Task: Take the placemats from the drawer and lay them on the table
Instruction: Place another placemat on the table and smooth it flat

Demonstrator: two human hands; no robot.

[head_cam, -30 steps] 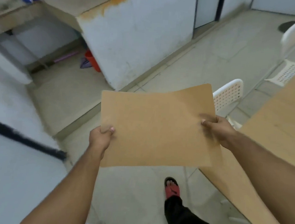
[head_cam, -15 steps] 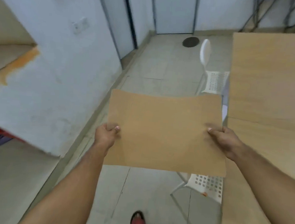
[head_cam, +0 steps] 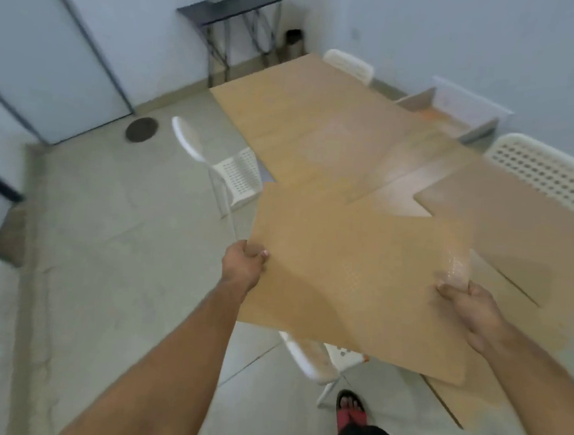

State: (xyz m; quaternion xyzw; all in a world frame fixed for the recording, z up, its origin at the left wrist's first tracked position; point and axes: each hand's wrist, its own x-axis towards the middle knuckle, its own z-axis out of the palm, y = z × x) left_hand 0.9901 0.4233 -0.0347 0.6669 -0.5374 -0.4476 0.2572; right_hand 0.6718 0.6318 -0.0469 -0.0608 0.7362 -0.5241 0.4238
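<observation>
Soft, even light is filling the room, with no hard shadows showing. Motion blur is smearing the whole frame, worst at the left, where the door (head_cam: 51,54) and wall edges are streaking. A pale glare is lying across the worktop (head_cam: 323,131), and a small sheen is catching the mat (head_cam: 353,274) near the right hand (head_cam: 468,302). Wide-angle distortion is bending straight lines toward the edges. Fine detail is washing out everywhere.

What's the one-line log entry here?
stage: carrying | held: tan rectangular placemat | left hand: gripping edge | right hand: gripping edge | wooden table: one mat laid
</observation>
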